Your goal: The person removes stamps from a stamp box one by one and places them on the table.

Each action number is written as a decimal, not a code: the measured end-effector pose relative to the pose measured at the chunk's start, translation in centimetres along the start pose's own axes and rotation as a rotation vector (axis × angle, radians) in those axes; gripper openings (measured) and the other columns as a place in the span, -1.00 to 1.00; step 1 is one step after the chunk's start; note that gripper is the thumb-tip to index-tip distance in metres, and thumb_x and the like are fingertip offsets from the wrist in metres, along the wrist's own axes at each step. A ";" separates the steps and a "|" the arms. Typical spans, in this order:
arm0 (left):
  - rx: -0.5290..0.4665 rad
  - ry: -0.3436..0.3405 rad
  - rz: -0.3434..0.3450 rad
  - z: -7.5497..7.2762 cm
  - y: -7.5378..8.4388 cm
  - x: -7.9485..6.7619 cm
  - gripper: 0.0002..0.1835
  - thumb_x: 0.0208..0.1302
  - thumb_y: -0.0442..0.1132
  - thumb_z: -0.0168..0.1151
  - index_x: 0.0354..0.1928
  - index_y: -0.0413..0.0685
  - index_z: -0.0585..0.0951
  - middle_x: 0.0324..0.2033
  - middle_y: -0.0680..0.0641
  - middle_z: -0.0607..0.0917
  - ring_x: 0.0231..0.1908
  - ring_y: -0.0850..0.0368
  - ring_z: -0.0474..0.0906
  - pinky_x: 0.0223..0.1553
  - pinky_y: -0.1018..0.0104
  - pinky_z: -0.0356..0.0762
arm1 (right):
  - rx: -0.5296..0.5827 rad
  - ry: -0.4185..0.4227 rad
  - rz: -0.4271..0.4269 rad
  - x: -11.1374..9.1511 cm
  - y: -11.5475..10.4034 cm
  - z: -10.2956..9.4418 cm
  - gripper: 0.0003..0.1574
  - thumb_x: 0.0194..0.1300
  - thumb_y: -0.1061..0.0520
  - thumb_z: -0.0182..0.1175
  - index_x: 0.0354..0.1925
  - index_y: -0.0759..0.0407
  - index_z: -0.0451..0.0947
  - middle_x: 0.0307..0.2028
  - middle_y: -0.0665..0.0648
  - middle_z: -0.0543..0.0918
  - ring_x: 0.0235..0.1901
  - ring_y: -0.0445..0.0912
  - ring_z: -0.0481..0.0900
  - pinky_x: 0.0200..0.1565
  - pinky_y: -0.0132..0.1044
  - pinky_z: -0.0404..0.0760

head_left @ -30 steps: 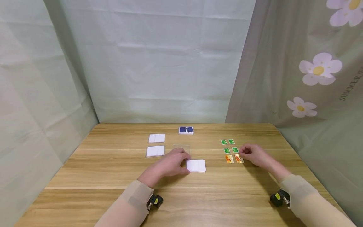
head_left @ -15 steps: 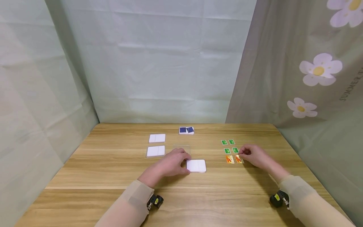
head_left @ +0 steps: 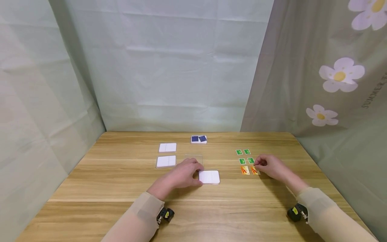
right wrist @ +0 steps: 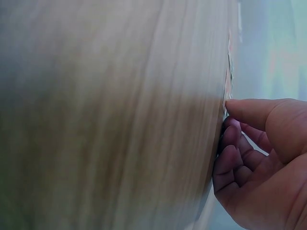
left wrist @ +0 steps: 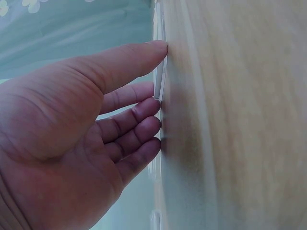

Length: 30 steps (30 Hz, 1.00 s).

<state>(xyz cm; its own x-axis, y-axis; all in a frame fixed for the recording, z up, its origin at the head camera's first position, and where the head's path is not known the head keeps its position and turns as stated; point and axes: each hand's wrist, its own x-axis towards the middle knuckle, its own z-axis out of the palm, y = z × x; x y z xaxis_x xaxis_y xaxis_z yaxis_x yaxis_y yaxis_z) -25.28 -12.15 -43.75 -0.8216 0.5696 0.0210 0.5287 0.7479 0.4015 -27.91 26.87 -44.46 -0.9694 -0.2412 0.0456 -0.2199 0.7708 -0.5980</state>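
Note:
My left hand (head_left: 182,173) holds a white card in a clear case (head_left: 209,177) by its left end, thumb at the near corner and index finger at the far one. In the left wrist view the thumb (left wrist: 144,53) lies on the edge of the clear case (left wrist: 160,72), which stays on the table. My right hand (head_left: 271,166) pinches the right corner of an orange picture card (head_left: 255,170) between thumb and index finger. A second orange card (head_left: 245,170) lies just left of it. Small green cards (head_left: 242,161) lie behind both, in two rows.
Two more white cards (head_left: 166,161) in clear cases lie at left on the wooden table (head_left: 121,181). A clear lid (head_left: 195,158) is partly behind my left hand. At the back sits a white case with two dark blue squares (head_left: 198,138). Curtains surround the table.

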 end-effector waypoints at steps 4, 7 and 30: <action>0.000 0.002 -0.002 0.0 0.1 0.0 -0.49 0.29 -0.12 0.68 0.21 -0.10 0.76 0.09 -0.07 0.69 0.00 0.06 0.52 0.15 0.09 0.61 | 0.003 -0.005 0.002 0.0 0.0 -0.1 -0.93 0.48 0.26 0.42 -0.19 0.21 0.68 -0.28 0.05 0.66 -0.26 -0.06 0.51 -0.18 -0.16 0.52; 0.005 0.003 -0.001 0.1 0.1 0.1 -0.49 0.29 -0.11 0.68 0.21 -0.10 0.76 0.09 -0.06 0.70 0.00 0.06 0.52 0.15 0.09 0.61 | 0.006 -0.006 0.007 -0.1 0.1 -0.1 -0.93 0.50 0.25 0.42 -0.17 0.22 0.69 -0.27 0.06 0.67 -0.24 -0.06 0.51 -0.17 -0.16 0.53; 0.021 0.006 0.005 0.3 -0.2 0.2 -0.48 0.31 -0.10 0.67 0.24 -0.11 0.76 0.12 -0.07 0.70 0.03 0.06 0.54 0.19 0.10 0.61 | 0.124 -0.017 -0.052 0.0 -3.8 0.1 -0.66 0.51 0.16 0.45 0.12 0.33 0.72 -0.18 0.08 0.73 -0.19 -0.06 0.63 -0.22 -0.27 0.61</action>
<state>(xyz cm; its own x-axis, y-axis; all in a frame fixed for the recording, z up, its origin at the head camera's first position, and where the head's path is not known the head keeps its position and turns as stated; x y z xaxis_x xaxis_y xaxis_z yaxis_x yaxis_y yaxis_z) -25.45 -12.05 -44.09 -0.8203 0.5712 0.0288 0.5370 0.7520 0.3824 -27.10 23.90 -42.25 -0.9549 -0.2896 0.0662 -0.2535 0.6781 -0.6899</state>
